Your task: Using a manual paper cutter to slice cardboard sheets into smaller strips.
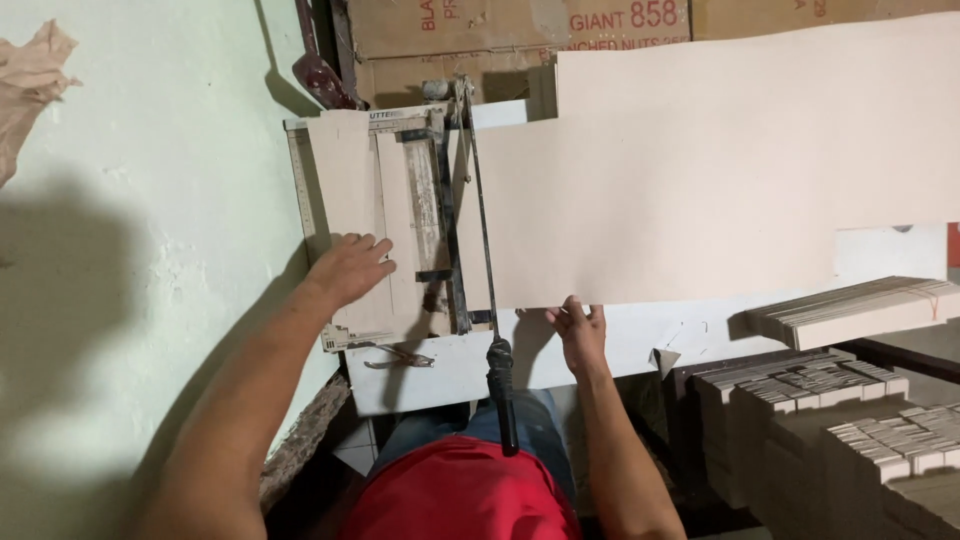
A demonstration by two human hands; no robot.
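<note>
Hands split across the cutter blade [478, 200]: left hand [350, 268] flat, fingers spread, pressing the cut strip [345, 180]; right hand [580, 330] pinching the near edge of the long sheet [700, 180] running away rightward.

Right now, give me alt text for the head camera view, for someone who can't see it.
A person's left hand presses flat on a paper cutter while the right hand holds the near edge of a large beige sheet laid across it. The cutter's black handle points toward their red shirt; stacked paper bundles sit at right.
</note>
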